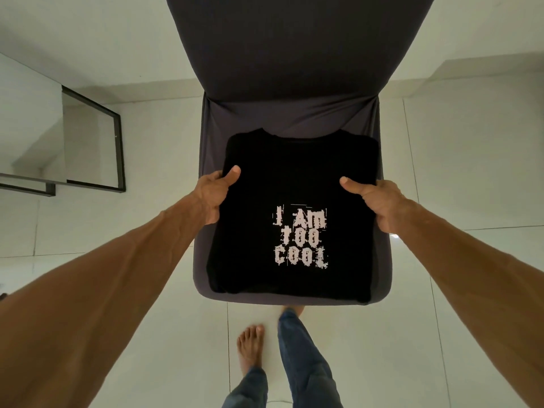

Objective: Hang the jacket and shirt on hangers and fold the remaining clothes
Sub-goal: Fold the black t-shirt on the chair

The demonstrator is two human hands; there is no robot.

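Observation:
A folded black T-shirt [294, 178] with pale lettering "I AM TOO COOL" lies flat on the seat of a dark grey chair [382, 260], collar toward the chair's back. My left hand [216, 195] grips its left edge, thumb on top and fingers hidden under the fabric. My right hand [379, 201] grips the right edge the same way. No jacket, hangers or other clothes are in view.
The chair's tall backrest [294, 45] rises behind the seat. A glass table with a black frame [117, 148] stands to the left. White tiled floor surrounds the chair. My bare feet and jeans [294, 363] are just in front of the seat.

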